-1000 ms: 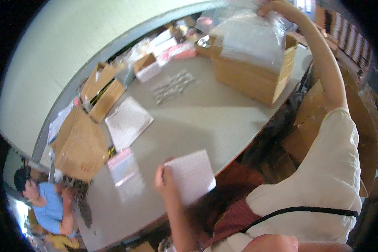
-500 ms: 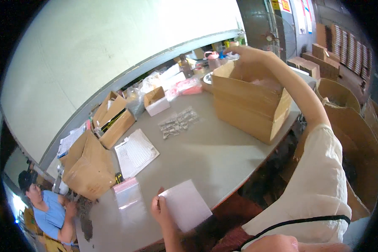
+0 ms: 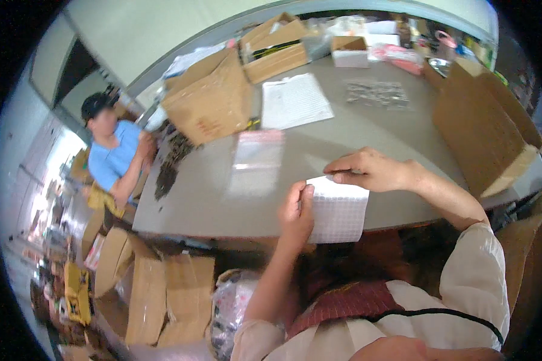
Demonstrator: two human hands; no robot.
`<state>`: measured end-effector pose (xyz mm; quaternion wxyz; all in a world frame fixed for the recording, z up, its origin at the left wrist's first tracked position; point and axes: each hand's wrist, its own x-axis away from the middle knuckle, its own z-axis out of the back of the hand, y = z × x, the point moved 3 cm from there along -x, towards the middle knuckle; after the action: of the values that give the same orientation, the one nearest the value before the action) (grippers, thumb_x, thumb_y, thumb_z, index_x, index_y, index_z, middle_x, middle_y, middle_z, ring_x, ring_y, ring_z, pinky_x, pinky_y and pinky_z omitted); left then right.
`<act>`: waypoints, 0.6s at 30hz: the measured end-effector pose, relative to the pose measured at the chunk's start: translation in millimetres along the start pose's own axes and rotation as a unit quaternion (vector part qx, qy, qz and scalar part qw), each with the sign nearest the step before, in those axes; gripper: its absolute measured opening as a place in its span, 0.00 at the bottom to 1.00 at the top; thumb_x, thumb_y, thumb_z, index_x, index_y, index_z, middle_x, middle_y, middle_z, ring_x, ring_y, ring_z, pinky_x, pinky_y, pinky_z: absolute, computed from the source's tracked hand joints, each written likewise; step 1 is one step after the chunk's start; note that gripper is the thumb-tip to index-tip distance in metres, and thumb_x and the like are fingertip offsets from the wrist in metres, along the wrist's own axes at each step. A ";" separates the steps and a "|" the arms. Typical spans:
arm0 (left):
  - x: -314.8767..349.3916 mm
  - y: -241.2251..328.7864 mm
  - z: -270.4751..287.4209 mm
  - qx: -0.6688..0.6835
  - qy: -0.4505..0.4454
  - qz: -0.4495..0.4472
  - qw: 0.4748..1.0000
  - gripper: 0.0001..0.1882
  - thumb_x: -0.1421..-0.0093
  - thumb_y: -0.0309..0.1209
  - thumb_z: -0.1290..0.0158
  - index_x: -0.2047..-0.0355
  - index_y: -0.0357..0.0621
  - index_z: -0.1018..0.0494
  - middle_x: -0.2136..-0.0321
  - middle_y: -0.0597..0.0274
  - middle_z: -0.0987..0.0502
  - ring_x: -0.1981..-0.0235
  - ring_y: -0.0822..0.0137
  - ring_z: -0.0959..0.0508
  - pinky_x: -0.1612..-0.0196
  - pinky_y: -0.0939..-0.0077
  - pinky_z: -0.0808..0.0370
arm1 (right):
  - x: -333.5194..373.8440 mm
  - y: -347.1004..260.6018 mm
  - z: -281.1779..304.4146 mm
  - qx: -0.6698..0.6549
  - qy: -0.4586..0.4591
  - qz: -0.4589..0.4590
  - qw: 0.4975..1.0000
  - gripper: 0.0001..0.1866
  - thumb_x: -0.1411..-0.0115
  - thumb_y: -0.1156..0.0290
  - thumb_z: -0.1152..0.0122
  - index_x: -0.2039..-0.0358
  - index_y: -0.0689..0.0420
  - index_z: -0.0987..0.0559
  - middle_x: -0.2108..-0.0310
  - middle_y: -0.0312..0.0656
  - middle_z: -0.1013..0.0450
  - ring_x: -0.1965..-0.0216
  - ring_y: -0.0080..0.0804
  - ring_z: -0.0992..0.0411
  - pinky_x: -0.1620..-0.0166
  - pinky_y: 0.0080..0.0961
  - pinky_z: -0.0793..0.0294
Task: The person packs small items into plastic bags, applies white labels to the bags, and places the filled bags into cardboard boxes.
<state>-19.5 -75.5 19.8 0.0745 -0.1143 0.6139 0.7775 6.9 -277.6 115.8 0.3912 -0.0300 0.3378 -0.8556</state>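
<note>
My left hand (image 3: 296, 216) grips a white sticker sheet (image 3: 337, 215) by its left edge, thumb on top. Rows of small roundish marks cover the sheet, which is held over the table's near edge. At the sheet's top edge, the thumb and fingers of my right hand (image 3: 367, 171) are closed together; a tiny thing between them would be too small to see. Beyond my left hand lies a clear zip bag (image 3: 258, 150) with a pink top strip. Farther back are a white printed sheet (image 3: 296, 101) and several small clear packets (image 3: 377, 94).
An open cardboard box (image 3: 488, 126) stands at the right table edge, another carton (image 3: 211, 99) at the left. Small boxes (image 3: 350, 57) and bags line the back. A person in blue (image 3: 117, 156) is at the left end by a dark heap (image 3: 173, 162) of small parts. Cartons (image 3: 168, 295) stand below.
My right hand has come from over the large box to the sheet's top edge. The sheet now shows its marked face instead of a plain one. My view has swung left.
</note>
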 end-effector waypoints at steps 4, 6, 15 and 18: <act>16.4 -21.4 42.0 0.053 0.073 -0.073 0.993 0.11 0.33 0.31 0.46 0.55 0.36 0.25 0.63 0.64 0.22 0.60 0.73 0.25 0.53 0.77 0.28 | -25.1 -8.5 -28.9 -0.090 0.056 0.061 0.992 0.12 0.37 0.70 0.37 0.53 0.59 0.20 0.61 0.49 0.21 0.58 0.47 0.23 0.55 0.36 0.24; 18.7 -17.2 54.1 0.179 0.024 0.017 0.983 0.14 0.35 0.29 0.43 0.52 0.34 0.24 0.60 0.61 0.20 0.57 0.71 0.22 0.50 0.76 0.27 | -32.0 -12.1 -42.3 -0.074 0.068 0.085 0.991 0.12 0.37 0.71 0.37 0.54 0.58 0.20 0.61 0.48 0.22 0.58 0.47 0.23 0.55 0.37 0.24; 28.3 -16.3 69.4 0.261 0.015 0.121 0.957 0.09 0.36 0.27 0.40 0.60 0.35 0.18 0.67 0.70 0.19 0.65 0.80 0.25 0.61 0.82 0.29 | -60.0 -10.9 -88.0 0.065 0.109 0.198 0.972 0.12 0.42 0.70 0.34 0.56 0.56 0.20 0.61 0.42 0.23 0.60 0.46 0.24 0.59 0.39 0.22; 23.9 -28.1 72.6 0.211 0.040 0.093 0.972 0.09 0.36 0.28 0.40 0.59 0.35 0.18 0.69 0.73 0.20 0.67 0.82 0.27 0.64 0.84 0.30 | -67.1 -8.7 -94.0 0.100 0.116 0.220 0.963 0.13 0.43 0.70 0.33 0.57 0.56 0.20 0.62 0.42 0.23 0.62 0.44 0.24 0.61 0.39 0.22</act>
<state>-41.6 1.1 3.0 -0.0006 -0.0695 0.7749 0.6283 18.0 -175.1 62.9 0.5291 0.1840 0.2916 -0.7753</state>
